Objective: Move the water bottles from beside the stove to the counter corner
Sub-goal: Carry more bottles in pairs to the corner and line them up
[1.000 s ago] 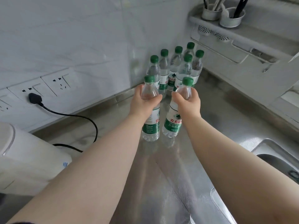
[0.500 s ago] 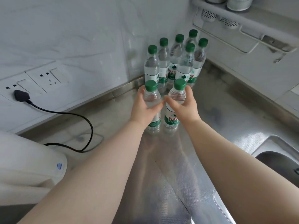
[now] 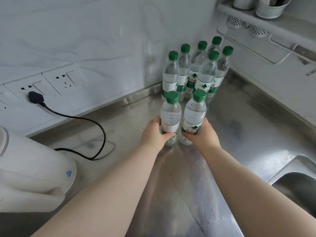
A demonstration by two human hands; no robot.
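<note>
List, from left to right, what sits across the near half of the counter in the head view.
White appliance → left bottle → right bottle → sink.

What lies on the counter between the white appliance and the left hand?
A black cable loops on the counter there; the head view shows it.

Bright, soft, even light; pale glare streaks the counter [image 3: 172, 194]; lines around it bow, slightly soft
</note>
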